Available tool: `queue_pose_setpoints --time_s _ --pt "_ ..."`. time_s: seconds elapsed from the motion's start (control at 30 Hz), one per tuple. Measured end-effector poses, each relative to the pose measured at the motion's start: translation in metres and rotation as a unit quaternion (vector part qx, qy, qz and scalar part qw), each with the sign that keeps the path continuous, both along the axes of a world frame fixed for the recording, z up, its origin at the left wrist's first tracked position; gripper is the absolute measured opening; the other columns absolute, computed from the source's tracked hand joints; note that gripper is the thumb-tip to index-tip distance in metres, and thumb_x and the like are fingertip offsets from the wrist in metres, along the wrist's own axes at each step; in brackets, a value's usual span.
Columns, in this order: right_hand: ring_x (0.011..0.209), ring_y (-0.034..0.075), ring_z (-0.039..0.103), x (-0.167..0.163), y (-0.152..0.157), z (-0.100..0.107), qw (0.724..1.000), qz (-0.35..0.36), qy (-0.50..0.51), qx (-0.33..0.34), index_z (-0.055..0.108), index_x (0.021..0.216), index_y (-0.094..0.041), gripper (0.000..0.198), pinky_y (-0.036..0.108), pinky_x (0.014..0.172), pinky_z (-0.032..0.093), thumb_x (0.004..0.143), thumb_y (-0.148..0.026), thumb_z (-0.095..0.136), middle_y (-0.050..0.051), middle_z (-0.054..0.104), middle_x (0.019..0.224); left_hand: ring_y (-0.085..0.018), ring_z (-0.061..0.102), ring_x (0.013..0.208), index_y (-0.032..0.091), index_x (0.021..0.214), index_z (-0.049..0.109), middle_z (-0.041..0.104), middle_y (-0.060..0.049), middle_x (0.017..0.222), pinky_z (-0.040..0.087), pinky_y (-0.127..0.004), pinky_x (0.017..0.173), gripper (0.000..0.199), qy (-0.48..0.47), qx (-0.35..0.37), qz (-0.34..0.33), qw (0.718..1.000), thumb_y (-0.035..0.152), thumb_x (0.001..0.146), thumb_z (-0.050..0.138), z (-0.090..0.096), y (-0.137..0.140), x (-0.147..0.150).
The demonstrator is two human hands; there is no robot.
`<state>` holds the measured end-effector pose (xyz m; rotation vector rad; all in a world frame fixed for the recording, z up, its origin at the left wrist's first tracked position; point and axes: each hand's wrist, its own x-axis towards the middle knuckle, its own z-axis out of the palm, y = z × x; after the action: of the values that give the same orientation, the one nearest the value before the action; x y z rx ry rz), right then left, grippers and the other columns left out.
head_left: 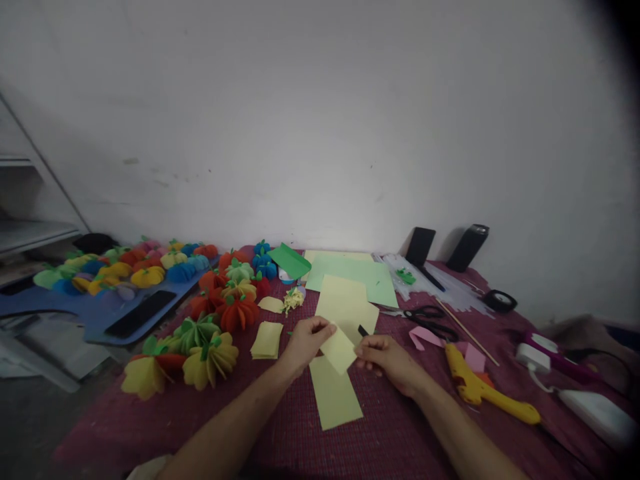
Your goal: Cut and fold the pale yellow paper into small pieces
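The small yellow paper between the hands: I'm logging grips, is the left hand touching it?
Touching. The head view shows the left hand pinching that small yellow paper at its edge.

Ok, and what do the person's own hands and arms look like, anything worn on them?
The left hand and right hand wear no gloves. The left forearm and right forearm show no sleeves, watch or bracelet. Small rings or markings are too blurred to rule out.

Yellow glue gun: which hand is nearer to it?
Right. The right hand is left of the yellow glue gun, apart from it; the left hand is farther left, holding yellow paper.
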<state>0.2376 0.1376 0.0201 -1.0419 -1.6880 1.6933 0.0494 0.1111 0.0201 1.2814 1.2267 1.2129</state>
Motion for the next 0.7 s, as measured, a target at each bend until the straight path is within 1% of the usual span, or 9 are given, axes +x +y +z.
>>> queue_pose_setpoints --time_s 0.07,0.17,0.3,0.37,0.43,0.5,0.57,0.6,0.7 --pt "0.048 0.006 0.042 -0.004 0.002 -0.005 0.998 -0.037 0.040 -0.009 0.057 0.065 -0.012 0.023 0.017 0.041 0.026 0.068 -0.035 0.057 0.001 0.058 0.061 -0.011 0.052 0.059 0.014 0.092 0.051 0.056 -0.002 0.072 0.040 -0.020 0.052 0.033 -0.051 -0.017 -0.006 0.999 0.037 0.069 0.054 -0.002 -0.002 0.006" --pt "0.052 0.006 0.044 -0.009 0.001 -0.009 0.996 -0.056 0.072 -0.015 0.058 0.066 -0.013 0.023 0.017 0.043 0.028 0.069 -0.036 0.057 0.002 0.059 0.064 -0.012 0.055 0.064 0.015 0.099 0.046 0.056 -0.004 0.078 0.044 -0.023 0.055 0.039 -0.134 -0.042 0.007 0.990 0.029 0.066 0.059 -0.007 -0.004 0.014" --pt "0.053 0.007 0.047 -0.012 -0.003 -0.009 0.997 -0.016 0.069 -0.023 0.060 0.070 -0.013 0.027 0.018 0.044 0.030 0.069 -0.039 0.056 0.004 0.061 0.068 -0.013 0.056 0.063 0.017 0.112 0.035 0.057 -0.005 0.081 0.045 -0.024 0.054 0.050 -0.121 -0.028 0.095 0.988 0.022 0.067 0.056 -0.006 -0.004 0.009" --pt "0.054 0.007 0.047 -0.012 -0.004 -0.007 0.997 -0.008 0.068 -0.033 0.060 0.076 -0.013 0.029 0.017 0.044 0.030 0.071 -0.041 0.054 0.004 0.061 0.070 -0.013 0.056 0.062 0.018 0.119 0.027 0.058 -0.004 0.082 0.045 -0.024 0.056 0.056 -0.040 0.026 0.134 0.990 0.018 0.069 0.052 0.003 -0.005 -0.007" --pt "0.053 0.007 0.047 -0.011 -0.003 -0.006 0.997 -0.008 0.065 -0.032 0.060 0.080 -0.013 0.030 0.017 0.043 0.030 0.071 -0.042 0.053 0.004 0.061 0.070 -0.014 0.057 0.068 0.019 0.123 0.024 0.058 -0.006 0.091 0.045 -0.026 0.061 0.058 0.076 0.073 0.146 0.984 0.014 0.070 0.046 0.016 -0.007 -0.030" --pt "0.052 0.006 0.046 -0.010 -0.003 -0.004 0.998 -0.002 0.059 -0.021 0.060 0.078 -0.013 0.030 0.017 0.042 0.030 0.070 -0.041 0.054 0.004 0.060 0.068 -0.017 0.057 0.078 0.015 0.125 0.024 0.056 -0.009 0.098 0.043 -0.029 0.071 0.062 0.226 0.087 0.187 0.952 0.008 0.067 0.044 0.026 -0.010 -0.053" --pt "0.051 0.006 0.046 -0.010 -0.003 -0.004 0.998 0.012 0.052 -0.015 0.060 0.076 -0.012 0.030 0.017 0.041 0.030 0.070 -0.041 0.055 0.003 0.060 0.067 -0.021 0.057 0.084 0.012 0.127 0.021 0.056 -0.011 0.098 0.040 -0.033 0.077 0.064 0.366 0.071 0.201 0.906 0.006 0.066 0.041 0.028 -0.013 -0.072" --pt "0.051 0.006 0.045 -0.010 -0.004 -0.003 0.998 0.018 0.050 -0.015 0.060 0.075 -0.012 0.030 0.017 0.041 0.030 0.070 -0.041 0.055 0.003 0.060 0.067 -0.022 0.056 0.088 0.011 0.128 0.020 0.056 -0.013 0.101 0.039 -0.035 0.079 0.064 0.417 0.066 0.195 0.885 0.005 0.067 0.040 0.026 -0.013 -0.078" --pt "0.051 0.006 0.046 -0.010 -0.005 -0.003 0.998 0.028 0.047 -0.017 0.059 0.075 -0.012 0.029 0.016 0.041 0.030 0.070 -0.040 0.054 0.003 0.060 0.066 -0.023 0.044 0.107 0.007 0.129 0.014 0.040 -0.018 0.121 0.034 -0.034 0.088 0.066 0.513 0.076 0.187 0.835 0.003 0.067 0.036 0.008 -0.013 -0.088"
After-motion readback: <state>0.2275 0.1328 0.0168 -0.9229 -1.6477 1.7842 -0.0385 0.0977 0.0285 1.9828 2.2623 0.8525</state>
